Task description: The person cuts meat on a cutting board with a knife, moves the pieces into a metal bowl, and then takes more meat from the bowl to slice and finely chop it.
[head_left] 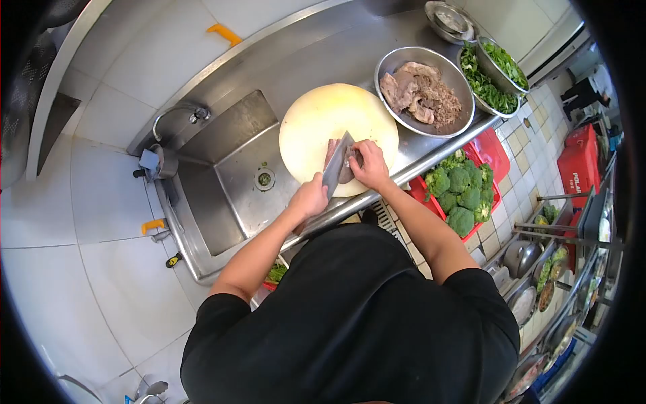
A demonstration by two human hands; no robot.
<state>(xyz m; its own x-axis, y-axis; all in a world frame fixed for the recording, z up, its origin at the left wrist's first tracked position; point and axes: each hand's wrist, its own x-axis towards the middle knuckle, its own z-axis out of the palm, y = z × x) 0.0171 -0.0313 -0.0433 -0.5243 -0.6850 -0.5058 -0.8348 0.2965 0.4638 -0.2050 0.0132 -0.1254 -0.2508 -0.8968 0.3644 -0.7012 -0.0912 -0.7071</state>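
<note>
My left hand (309, 197) is wrapped round the handle end of a cleaver (336, 166), whose broad blade stands over the round yellowish chopping board (316, 128). Just right of the blade, my right hand (369, 165) presses curled fingers onto a piece of brownish meat (346, 175) on the board. A little more meat (331, 148) shows at the blade's left side. Where the cutting edge meets the meat is hidden. Close by, to the upper right, a steel bowl (386, 66) holds large meat pieces and a heap of sliced meat (441, 101).
A steel sink (229, 192) with a tap (178, 114) lies left of the board. Bowls of leafy greens (488, 84) stand beyond the meat bowl. A red crate (496, 195) of broccoli (464, 185) sits below the counter edge. Shelves (558, 232) with bowls line the right.
</note>
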